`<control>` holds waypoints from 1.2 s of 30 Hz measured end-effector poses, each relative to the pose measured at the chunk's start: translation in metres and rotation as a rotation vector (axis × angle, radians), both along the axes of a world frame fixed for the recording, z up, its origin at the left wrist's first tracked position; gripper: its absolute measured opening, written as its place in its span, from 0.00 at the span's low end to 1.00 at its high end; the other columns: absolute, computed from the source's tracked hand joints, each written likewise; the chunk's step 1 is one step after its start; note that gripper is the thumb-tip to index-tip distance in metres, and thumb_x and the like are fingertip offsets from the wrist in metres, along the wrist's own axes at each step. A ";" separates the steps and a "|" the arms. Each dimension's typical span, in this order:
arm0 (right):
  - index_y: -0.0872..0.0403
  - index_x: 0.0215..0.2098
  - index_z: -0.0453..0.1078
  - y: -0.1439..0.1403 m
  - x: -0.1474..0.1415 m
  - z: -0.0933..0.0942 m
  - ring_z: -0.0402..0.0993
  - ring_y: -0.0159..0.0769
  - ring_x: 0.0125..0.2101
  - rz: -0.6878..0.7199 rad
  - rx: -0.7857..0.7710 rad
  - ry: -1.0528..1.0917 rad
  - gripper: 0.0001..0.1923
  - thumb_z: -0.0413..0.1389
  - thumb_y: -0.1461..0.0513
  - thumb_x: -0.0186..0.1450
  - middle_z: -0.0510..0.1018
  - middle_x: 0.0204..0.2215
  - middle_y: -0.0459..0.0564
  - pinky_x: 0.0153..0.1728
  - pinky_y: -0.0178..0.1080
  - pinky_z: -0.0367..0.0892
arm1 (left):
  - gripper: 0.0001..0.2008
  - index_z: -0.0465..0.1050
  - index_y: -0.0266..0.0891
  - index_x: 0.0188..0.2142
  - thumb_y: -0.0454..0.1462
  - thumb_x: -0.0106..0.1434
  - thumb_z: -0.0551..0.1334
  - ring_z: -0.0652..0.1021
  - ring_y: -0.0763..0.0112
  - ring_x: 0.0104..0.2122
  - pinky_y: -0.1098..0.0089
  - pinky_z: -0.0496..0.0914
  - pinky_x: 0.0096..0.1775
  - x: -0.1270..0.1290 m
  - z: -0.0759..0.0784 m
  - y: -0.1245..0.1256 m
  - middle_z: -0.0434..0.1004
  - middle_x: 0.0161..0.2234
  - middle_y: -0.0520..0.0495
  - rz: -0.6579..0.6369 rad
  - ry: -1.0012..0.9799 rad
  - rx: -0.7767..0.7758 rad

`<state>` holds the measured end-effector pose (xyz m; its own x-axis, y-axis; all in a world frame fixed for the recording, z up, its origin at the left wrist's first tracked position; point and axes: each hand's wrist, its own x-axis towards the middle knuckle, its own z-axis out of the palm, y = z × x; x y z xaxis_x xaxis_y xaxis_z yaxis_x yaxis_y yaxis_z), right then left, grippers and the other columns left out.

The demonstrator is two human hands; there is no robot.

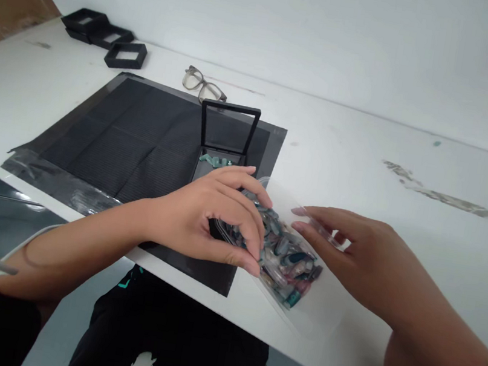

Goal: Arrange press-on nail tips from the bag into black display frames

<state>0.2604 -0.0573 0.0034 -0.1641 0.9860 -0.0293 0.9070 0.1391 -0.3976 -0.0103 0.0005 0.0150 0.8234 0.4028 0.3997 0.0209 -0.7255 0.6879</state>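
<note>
Currently at the left hand (pixel 198 213): held over the near part of the black mat and the edge of the clear bag, with the fingers curved and the thumb and forefinger tips brought close together; whether the bag is pinched between them cannot be told.
Right hand (pixel 365 256): held just beside the bag, thumb and forefinger almost meeting near its clear film; whether the film is gripped cannot be told.
Clear bag (pixel 275 296): seen between the two hands, over the white table (pixel 344 155), and partly covered by the left fingers.
Glossy pieces (pixel 283 247): heaped inside the bag, with green, grey, and pinkish colours shown.
Black case (pixel 231 108): stood open on the mat beyond the left hand, its framed lid raised; its base is partly hidden by that hand.
Green pieces (pixel 216 161): laid in a short row inside the case, near the hinge.
Black mat (pixel 109 132): spread across the table, with its surface creased.
Glasses (pixel 211 92): placed just beyond the mat's far edge.
Black frames (pixel 125 56): grouped at the far left, by the wall.
</note>
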 end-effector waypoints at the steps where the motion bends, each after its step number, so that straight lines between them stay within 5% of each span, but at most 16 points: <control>1: 0.41 0.47 0.78 0.000 0.001 0.000 0.74 0.36 0.27 -0.003 -0.006 0.000 0.22 0.51 0.41 0.68 0.84 0.35 0.46 0.27 0.40 0.69 | 0.07 0.79 0.44 0.31 0.40 0.57 0.74 0.79 0.66 0.51 0.57 0.58 0.69 0.000 0.000 0.000 0.85 0.34 0.53 0.010 -0.042 -0.002; 6: 0.43 0.46 0.80 0.002 0.013 0.005 0.74 0.35 0.27 -0.104 -0.039 0.013 0.23 0.54 0.40 0.66 0.84 0.37 0.46 0.30 0.41 0.70 | 0.10 0.77 0.44 0.27 0.44 0.57 0.74 0.81 0.69 0.35 0.61 0.75 0.52 -0.004 0.004 -0.002 0.82 0.26 0.53 0.094 -0.319 -0.102; 11: 0.46 0.46 0.80 0.006 0.027 0.005 0.74 0.36 0.27 -0.242 -0.046 0.007 0.24 0.56 0.41 0.65 0.84 0.40 0.49 0.32 0.42 0.70 | 0.20 0.67 0.42 0.22 0.49 0.62 0.68 0.75 0.71 0.28 0.63 0.77 0.41 -0.010 0.008 -0.002 0.72 0.20 0.53 0.256 -0.491 -0.302; 15: 0.46 0.45 0.80 0.010 0.034 0.004 0.75 0.38 0.27 -0.285 -0.064 0.016 0.24 0.57 0.41 0.63 0.84 0.38 0.49 0.32 0.43 0.70 | 0.17 0.66 0.41 0.26 0.46 0.68 0.62 0.70 0.75 0.24 0.66 0.74 0.36 -0.013 0.007 0.001 0.66 0.21 0.54 0.236 -0.546 -0.473; 25: 0.45 0.44 0.79 0.014 0.035 0.002 0.77 0.40 0.28 -0.312 -0.059 0.001 0.22 0.57 0.41 0.63 0.84 0.40 0.49 0.31 0.43 0.70 | 0.13 0.72 0.35 0.29 0.43 0.65 0.66 0.65 0.82 0.22 0.78 0.60 0.24 -0.061 -0.011 0.010 0.69 0.23 0.53 0.315 -0.119 -0.620; 36: 0.45 0.45 0.80 0.016 0.039 -0.003 0.79 0.44 0.31 -0.297 -0.057 0.010 0.23 0.58 0.42 0.62 0.84 0.41 0.51 0.32 0.45 0.72 | 0.20 0.72 0.37 0.25 0.50 0.65 0.63 0.66 0.78 0.20 0.73 0.65 0.26 -0.061 -0.003 0.004 0.63 0.16 0.55 0.229 -0.077 -0.616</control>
<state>0.2994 -0.0412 0.0006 0.1304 0.9877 -0.0859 0.9006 -0.1542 -0.4063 -0.0713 0.0044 0.0115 0.6677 0.7383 0.0949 0.0621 -0.1823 0.9813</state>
